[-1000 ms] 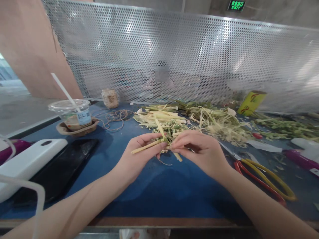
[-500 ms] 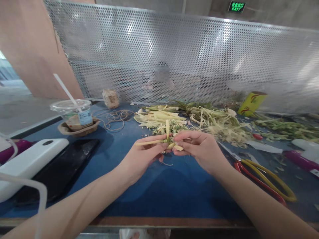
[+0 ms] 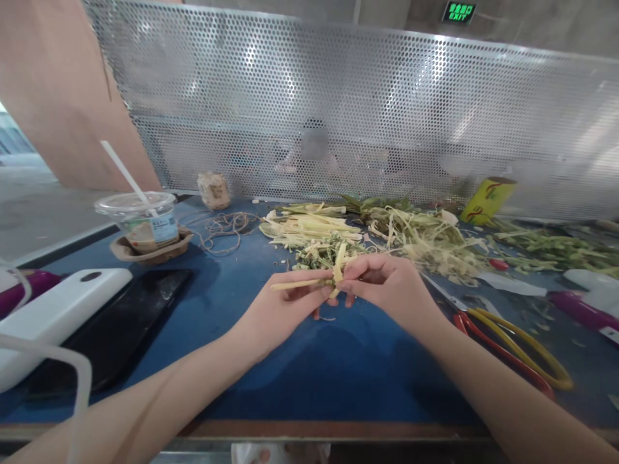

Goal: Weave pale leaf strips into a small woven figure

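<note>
Between my two hands, over the middle of the blue table, are pale yellow-green plant strips (image 3: pixel 340 258) that cross one another. My left hand (image 3: pixel 294 299) is closed on them, and one strip sticks out to the left across its fingers. The fingertips of my right hand (image 3: pixel 382 280) pinch the same strips from the other side, close to the left fingertips. Where the strips meet is partly covered by fingers. Just behind lies a pile of pale strips (image 3: pixel 314 229), with small leafy sprigs (image 3: pixel 323 252) at its near edge.
Scissors (image 3: pixel 503 341) with red and yellow handles lie right of my right arm. Left are a lidded cup (image 3: pixel 147 225), a white power bank (image 3: pixel 62 316), a black phone (image 3: pixel 120 328) and twine (image 3: pixel 225 229). Behind stands a perforated metal screen (image 3: pixel 232 96); a yellow roll (image 3: pixel 488 201) leans near it.
The upright strip has swung right and now tilts beside my right fingertips. The short strip end that pointed right is no longer visible there. Both hands stay closed around the strips.
</note>
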{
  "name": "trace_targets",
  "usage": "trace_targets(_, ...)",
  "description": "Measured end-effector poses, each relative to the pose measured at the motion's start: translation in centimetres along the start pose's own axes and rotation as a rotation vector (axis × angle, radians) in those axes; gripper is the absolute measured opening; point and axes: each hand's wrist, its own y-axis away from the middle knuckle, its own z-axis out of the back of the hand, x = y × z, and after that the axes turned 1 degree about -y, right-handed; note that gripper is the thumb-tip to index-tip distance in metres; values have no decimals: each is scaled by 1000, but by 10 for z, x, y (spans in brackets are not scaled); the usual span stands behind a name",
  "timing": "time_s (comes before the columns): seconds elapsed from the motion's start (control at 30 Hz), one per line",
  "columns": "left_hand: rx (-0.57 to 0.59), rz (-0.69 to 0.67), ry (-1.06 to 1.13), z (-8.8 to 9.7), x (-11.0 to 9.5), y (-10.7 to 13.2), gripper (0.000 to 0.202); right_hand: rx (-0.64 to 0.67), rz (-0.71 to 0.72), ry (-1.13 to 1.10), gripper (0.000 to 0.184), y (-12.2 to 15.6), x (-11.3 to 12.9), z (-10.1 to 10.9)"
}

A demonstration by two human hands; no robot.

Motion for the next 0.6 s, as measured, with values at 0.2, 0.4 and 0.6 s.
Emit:
trace_targets(0.2,77,-80,-199,2,-3,0,10,29,25,11,29,-1,1,-1)
trace_targets(0.4,67,-34,-112,2,-1,-4,11,-148,370,238,12,5,-5,-5)
trace_targets(0.6,89,6,126,0,0,-4,20,-234,900,715,19,13,-3,-4)
